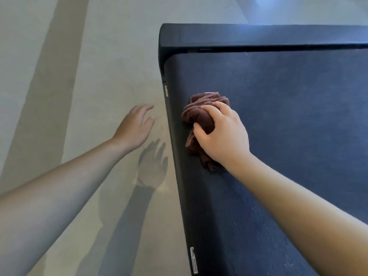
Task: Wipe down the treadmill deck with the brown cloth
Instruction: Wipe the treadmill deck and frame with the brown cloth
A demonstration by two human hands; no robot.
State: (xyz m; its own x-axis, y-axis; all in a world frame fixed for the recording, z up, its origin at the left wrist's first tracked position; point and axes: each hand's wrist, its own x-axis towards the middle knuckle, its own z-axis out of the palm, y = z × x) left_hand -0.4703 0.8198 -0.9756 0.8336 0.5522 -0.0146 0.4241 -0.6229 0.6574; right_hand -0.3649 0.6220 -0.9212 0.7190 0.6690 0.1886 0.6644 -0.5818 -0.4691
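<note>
The dark treadmill deck (288,116) fills the right half of the view, its belt running toward me. A bunched brown cloth (201,112) lies on the belt close to the deck's left edge. My right hand (223,134) grips the cloth from above, fingers curled round its folds and pressing it onto the belt. My left hand (135,128) hovers over the floor just left of the deck, fingers relaxed and spread, holding nothing.
Pale grey floor (79,76) lies left of the treadmill, with my arm's shadow on it. The black end cap (258,36) crosses the far end of the deck. White stickers (194,259) sit on the left side rail.
</note>
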